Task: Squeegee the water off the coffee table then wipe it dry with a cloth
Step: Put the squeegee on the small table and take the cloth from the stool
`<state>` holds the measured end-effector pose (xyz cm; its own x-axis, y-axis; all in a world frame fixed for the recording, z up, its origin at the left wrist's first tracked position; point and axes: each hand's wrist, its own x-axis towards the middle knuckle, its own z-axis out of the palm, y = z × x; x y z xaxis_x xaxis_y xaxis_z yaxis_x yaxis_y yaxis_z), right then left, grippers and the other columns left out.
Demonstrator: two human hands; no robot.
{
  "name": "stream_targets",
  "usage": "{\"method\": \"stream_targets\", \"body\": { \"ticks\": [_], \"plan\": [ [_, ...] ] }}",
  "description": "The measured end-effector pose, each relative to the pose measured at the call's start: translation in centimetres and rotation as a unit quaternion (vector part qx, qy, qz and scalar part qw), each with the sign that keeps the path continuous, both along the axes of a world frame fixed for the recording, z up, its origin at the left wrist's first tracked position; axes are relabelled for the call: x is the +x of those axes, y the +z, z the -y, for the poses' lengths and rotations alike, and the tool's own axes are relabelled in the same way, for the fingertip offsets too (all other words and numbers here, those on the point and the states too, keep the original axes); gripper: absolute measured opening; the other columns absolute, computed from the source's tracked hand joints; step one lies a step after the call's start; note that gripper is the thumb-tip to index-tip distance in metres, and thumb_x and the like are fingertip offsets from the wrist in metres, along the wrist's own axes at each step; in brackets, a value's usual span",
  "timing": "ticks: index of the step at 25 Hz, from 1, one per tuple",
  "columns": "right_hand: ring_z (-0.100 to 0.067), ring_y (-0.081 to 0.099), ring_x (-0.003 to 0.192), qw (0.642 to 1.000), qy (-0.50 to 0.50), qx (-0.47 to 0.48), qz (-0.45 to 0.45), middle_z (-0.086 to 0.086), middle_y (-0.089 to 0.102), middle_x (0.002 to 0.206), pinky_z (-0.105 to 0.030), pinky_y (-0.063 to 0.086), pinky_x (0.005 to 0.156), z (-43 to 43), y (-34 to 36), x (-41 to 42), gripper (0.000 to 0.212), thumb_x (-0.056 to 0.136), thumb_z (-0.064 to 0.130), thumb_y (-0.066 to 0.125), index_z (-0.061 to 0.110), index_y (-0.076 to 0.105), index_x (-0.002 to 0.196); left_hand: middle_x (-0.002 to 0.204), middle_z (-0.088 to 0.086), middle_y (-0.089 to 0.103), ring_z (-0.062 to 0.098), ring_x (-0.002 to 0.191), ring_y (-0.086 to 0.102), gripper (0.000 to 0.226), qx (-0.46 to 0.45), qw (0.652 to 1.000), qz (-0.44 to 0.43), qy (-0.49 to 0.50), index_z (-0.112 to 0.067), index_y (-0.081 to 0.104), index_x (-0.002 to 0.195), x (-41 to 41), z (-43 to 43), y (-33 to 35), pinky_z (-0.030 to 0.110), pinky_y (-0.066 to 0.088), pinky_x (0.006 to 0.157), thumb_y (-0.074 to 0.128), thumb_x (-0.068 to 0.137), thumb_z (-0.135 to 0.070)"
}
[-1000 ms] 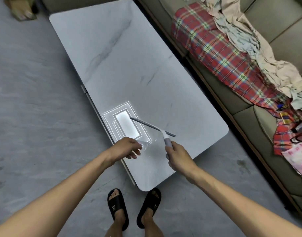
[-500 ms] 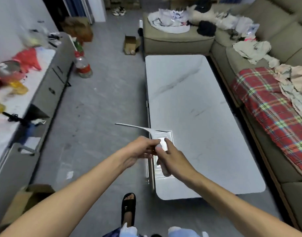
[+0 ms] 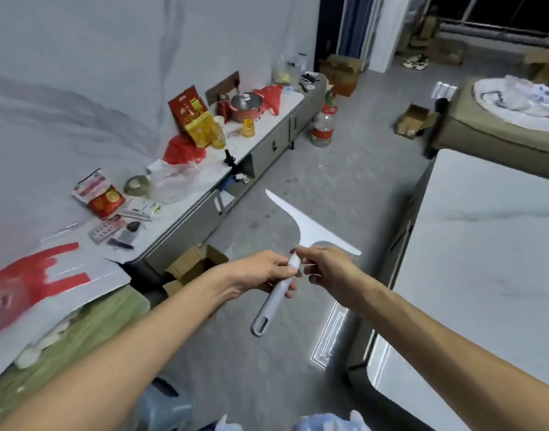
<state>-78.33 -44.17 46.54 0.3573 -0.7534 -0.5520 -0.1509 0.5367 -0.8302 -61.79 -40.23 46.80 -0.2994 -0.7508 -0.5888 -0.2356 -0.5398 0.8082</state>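
Observation:
The squeegee [image 3: 310, 227], a white blade on a grey handle, is held in the air over the grey floor, left of the coffee table. My left hand [image 3: 260, 272] grips the handle just below the blade, and the handle's lower end hangs free. My right hand [image 3: 329, 269] is beside it with relaxed, spread fingers; its index fingertip touches the neck of the squeegee. The white marble-look coffee table [image 3: 484, 275] fills the right side, and its near rounded corner shows a bright reflection.
A long low cabinet [image 3: 263, 150] strewn with bags, packets and a pot runs along the left wall. An open cardboard box [image 3: 192, 265] sits on the floor below my left arm. Farther off are a water bottle [image 3: 322, 129], another box [image 3: 413, 119] and a sofa end [image 3: 484, 138].
My view has swung left, away from the table top. The squeegee came off the table and passed from my right hand's grip into my left hand; my right fingers have loosened.

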Motion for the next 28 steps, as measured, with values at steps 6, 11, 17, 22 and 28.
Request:
{"method": "stream_targets", "body": {
  "ticks": [6,11,17,22,28],
  "plan": [
    [-0.016,0.043,0.052,0.998,0.053,0.031,0.018,-0.006,0.047,0.055,-0.023,0.035,0.049,-6.9,-1.8,21.1,0.035,0.094,0.010,0.060,0.010,0.050,0.060,0.078,0.012,0.067,0.020,0.068,0.064,0.011,-0.024,0.986,0.102,0.130,-0.006,0.064,0.088,19.2,-11.5,-1.7,0.029,0.050,0.067,0.071,0.084,-0.014],
    [-0.016,0.052,0.059,0.992,0.059,0.111,-0.016,-0.010,0.055,0.069,-0.025,0.046,0.057,-13.7,-6.5,35.6,0.013,0.093,0.009,0.060,0.001,0.060,0.084,0.072,0.002,0.062,0.012,0.066,0.053,0.020,-0.012,0.960,0.226,0.165,-0.006,0.069,0.088,33.5,-21.2,-5.8,0.025,0.041,0.064,0.081,0.072,-0.009],
    [-0.016,0.056,0.060,0.969,0.103,0.222,-0.040,-0.012,0.059,0.071,-0.020,0.055,0.050,-20.5,-15.3,47.7,0.017,0.093,0.002,0.058,0.002,0.059,0.077,0.093,0.009,0.072,0.026,0.085,0.066,0.029,0.085,0.941,0.287,0.159,-0.005,0.068,0.098,43.2,-29.7,-14.1,0.038,0.053,0.078,0.076,0.070,-0.006],
    [-0.020,0.057,0.060,0.944,0.131,0.293,-0.076,-0.015,0.059,0.070,-0.023,0.056,0.052,-23.1,-26.1,55.4,0.020,0.094,0.000,0.056,-0.003,0.058,0.074,0.102,0.005,0.072,0.022,0.092,0.066,0.027,0.123,0.896,0.371,0.209,-0.015,0.069,0.101,48.9,-33.4,-23.7,0.032,0.053,0.079,0.071,0.074,-0.012],
    [-0.014,0.058,0.045,0.941,0.119,0.307,-0.082,-0.014,0.058,0.067,-0.020,0.055,0.050,-23.6,-38.2,64.5,0.018,0.092,-0.001,0.060,-0.004,0.059,0.074,0.097,0.006,0.072,0.023,0.085,0.067,0.022,0.102,0.852,0.420,0.295,-0.018,0.068,0.099,55.9,-35.2,-36.8,0.041,0.055,0.077,0.067,0.080,-0.008]
  ]
}}
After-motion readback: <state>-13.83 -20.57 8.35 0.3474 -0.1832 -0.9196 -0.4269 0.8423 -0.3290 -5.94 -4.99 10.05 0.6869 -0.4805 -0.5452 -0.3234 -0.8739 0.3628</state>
